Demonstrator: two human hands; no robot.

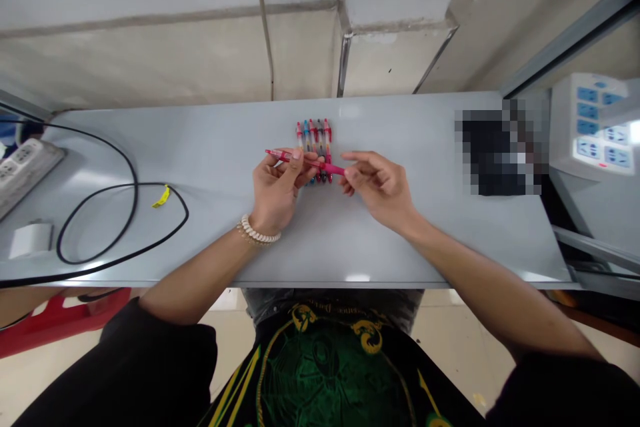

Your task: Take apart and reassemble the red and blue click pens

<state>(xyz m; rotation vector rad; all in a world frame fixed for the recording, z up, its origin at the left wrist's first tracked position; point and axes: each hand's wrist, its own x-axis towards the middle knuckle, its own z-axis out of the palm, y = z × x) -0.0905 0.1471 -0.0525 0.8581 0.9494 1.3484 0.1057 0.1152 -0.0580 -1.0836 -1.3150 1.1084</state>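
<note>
A pink pen [333,169] is held level above the table between my two hands. My left hand [278,188] pinches it near its left part, thumb on top. At the pen's right end, the thumb and fingertips of my right hand [379,188] close on the tip, with the index finger stretched out above. Just beyond and partly beneath the held pen lies a row of several clear-barrelled pens [314,130] with pink, blue and dark clips. My left hand and the held pen hide the middle of that row.
On the left of the grey table [215,133] a black cable [135,200] with a yellow tag [161,196] lies coiled. A white adapter [31,240] and a power strip [27,170] sit beside it. To the right are a blurred-out dark object [493,153] and a white socket block [593,127].
</note>
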